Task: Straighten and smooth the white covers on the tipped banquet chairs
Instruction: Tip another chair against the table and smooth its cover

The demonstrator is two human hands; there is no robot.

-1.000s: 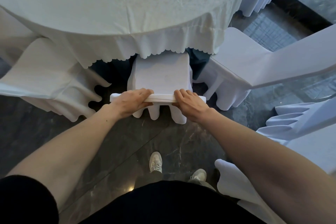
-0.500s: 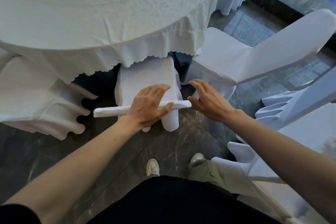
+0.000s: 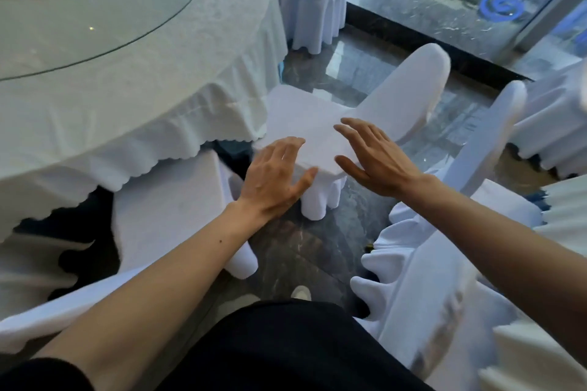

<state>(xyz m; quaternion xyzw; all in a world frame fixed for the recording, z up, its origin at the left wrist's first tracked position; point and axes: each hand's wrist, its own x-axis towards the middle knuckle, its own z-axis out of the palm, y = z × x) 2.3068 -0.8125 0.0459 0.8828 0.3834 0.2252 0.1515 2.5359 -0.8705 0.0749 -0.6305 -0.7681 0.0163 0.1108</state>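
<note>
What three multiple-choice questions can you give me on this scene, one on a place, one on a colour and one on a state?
1. Where are the left hand and right hand?
A. On the glass turntable
B. At the seat of the covered chair beside the round table
C. On the floor

2. What colour is that chair's cover?
A. Red
B. Black
C. White

3. How are the hands?
A. Open, fingers spread, holding nothing
B. Both clenched on a fold of cloth
C. Holding a cup

Answers:
1 B, both hands lie over the near edge of that seat.
2 C, seat and back are white all over.
3 A, the fingers are straight and apart.
</note>
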